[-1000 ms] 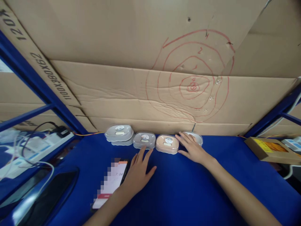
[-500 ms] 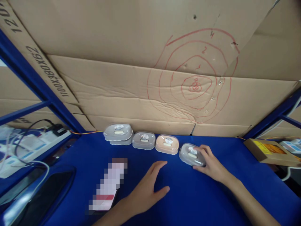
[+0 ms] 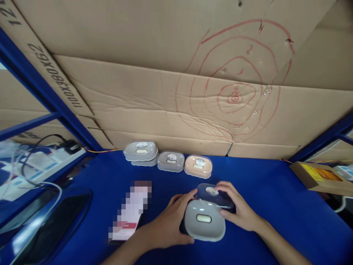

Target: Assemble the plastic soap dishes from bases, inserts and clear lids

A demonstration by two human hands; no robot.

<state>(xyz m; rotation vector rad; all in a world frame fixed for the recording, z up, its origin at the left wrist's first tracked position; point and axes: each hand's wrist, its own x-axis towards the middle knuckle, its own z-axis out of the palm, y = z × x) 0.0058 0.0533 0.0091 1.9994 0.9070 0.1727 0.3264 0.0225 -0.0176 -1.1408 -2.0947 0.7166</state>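
Close to me is a grey rounded soap box base [image 3: 204, 230] with a pale oval piece in its middle. My left hand [image 3: 176, 217] is curled round its left side, thumb at the near edge and fingertips at the far corner. A clear lid [image 3: 213, 198] with a round white sticker has come off the base and overlaps its far edge. My right hand [image 3: 238, 208] grips the lid's right side between fingers and thumb. Behind stand a peach lidded box [image 3: 198, 171], a grey lidded box [image 3: 170, 166] and a stack of two grey boxes [image 3: 140, 155].
A phone with a blurred-out screen [image 3: 132, 211] lies left of my left hand on the blue table [image 3: 261, 180]. Power strips with cables [image 3: 41, 165] and a dark device [image 3: 55, 224] are at left. A cardboard box [image 3: 320, 176] sits at right, a cardboard wall [image 3: 138, 103] behind.
My right hand has brought the rightmost grey box nearer and leftward from the row. Its clear lid is now off the base, and my left hand has closed on the base.
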